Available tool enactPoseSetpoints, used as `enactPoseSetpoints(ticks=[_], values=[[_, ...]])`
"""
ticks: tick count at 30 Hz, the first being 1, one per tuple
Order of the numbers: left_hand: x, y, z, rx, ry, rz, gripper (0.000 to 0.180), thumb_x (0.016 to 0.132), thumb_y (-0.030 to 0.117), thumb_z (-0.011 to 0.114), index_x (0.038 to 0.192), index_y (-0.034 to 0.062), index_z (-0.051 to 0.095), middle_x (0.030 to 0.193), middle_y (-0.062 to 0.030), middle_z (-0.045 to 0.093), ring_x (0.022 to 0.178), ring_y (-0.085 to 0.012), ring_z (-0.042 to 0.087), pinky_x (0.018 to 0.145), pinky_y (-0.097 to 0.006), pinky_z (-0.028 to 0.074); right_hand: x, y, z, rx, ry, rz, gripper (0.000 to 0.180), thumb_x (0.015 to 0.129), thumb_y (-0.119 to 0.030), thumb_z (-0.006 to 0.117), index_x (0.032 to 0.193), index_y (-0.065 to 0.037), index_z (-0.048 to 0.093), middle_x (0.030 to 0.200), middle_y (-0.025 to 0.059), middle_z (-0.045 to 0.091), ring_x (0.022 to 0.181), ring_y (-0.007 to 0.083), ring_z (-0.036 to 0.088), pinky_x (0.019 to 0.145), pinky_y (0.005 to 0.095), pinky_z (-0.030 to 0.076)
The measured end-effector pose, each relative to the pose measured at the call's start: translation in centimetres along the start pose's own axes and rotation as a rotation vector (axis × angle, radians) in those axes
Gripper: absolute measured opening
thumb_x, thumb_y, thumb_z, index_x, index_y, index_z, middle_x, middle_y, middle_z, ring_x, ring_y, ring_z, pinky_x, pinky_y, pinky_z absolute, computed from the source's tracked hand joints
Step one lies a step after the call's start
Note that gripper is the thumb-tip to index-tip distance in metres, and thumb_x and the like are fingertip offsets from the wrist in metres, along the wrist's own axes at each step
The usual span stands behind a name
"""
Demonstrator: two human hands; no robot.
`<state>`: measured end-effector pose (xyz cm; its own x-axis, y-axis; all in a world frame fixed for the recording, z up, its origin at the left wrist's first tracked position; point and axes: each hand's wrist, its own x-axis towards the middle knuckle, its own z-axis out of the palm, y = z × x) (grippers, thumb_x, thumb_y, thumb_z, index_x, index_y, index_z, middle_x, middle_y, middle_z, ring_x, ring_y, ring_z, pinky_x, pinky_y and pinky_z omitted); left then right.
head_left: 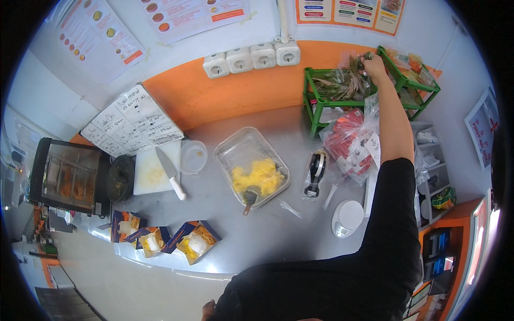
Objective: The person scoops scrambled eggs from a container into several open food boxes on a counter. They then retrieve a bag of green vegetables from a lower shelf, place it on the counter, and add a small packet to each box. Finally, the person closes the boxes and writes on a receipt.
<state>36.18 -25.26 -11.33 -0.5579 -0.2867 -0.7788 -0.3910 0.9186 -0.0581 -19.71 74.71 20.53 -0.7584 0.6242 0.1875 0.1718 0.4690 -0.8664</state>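
My right hand (373,65) reaches to the far right, over a green plastic rack (316,101) filled with crinkled green and brown packets (342,84). Its fingers are curled down at the packets' upper edge, and what they hold is hard to make out. Low in the picture, only a small part of my left hand (209,309) shows beside my black sleeve, its fingers mostly hidden. Between them on the steel table stands a clear tray (222,155) with yellow scrambled egg (262,177) and a dark scoop (250,198).
Three dark blue food boxes (199,241) line the near left edge. A knife (170,174) lies on a white cutting board (144,179), beside a clear tub (193,157). Right of the tray are a tape dispenser (316,174), a white scale (347,218) and a bag of red packets (350,142).
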Motion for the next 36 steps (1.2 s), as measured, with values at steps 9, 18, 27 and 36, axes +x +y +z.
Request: enactPoseSetpoints(ticks=[9,18,27,36], values=[[-0.2,0.0,0.5,-0.035,0.020,0.020,0.034,0.087,0.021,0.064,0.118,0.0062,0.065,0.109,-0.0182,0.069,0.107,-0.0343,0.065,0.092,-0.045,0.052,-2.0,-0.4,0.9,-0.003,0.010,-0.018,0.030,0.091,-0.026,0.071,0.100,0.000,0.061,0.083,0.0049,0.063,0.074,0.0136,0.062,0.067,0.0320,0.053],[0.8,-2.0,4.7,0.206,0.169,0.408,0.031,0.091,0.016,0.056,0.119,0.0063,0.064,0.110,-0.0171,0.069,0.106,-0.0344,0.066,0.092,-0.047,0.052,-9.8,-4.3,8.8,-0.977,-0.339,-0.326,0.051,0.078,-0.031,0.080,0.114,0.002,0.066,0.115,0.0238,0.067,0.109,0.0386,0.064,0.093,0.0471,0.051],[-0.9,0.7,3.0,-0.821,0.147,-0.139,0.055,0.093,0.039,0.061,0.127,-0.0037,0.062,0.127,-0.0250,0.062,0.123,-0.0336,0.058,0.105,-0.039,0.044,-1.3,1.8,4.7,-0.745,-0.132,-0.388,0.056,0.079,-0.031,0.079,0.124,-0.003,0.062,0.119,0.0214,0.067,0.113,0.0357,0.063,0.095,0.0432,0.048],[-1.0,-0.9,3.1,-0.285,0.091,0.250,0.057,0.094,0.049,0.054,0.112,-0.0032,0.069,0.117,-0.0243,0.067,0.115,-0.0381,0.061,0.103,-0.042,0.044,-11.9,-10.3,9.2,0.275,-0.384,-0.054,0.030,0.091,-0.035,0.072,0.109,-0.013,0.063,0.095,0.0000,0.064,0.082,0.0128,0.061,0.071,0.0315,0.049]])
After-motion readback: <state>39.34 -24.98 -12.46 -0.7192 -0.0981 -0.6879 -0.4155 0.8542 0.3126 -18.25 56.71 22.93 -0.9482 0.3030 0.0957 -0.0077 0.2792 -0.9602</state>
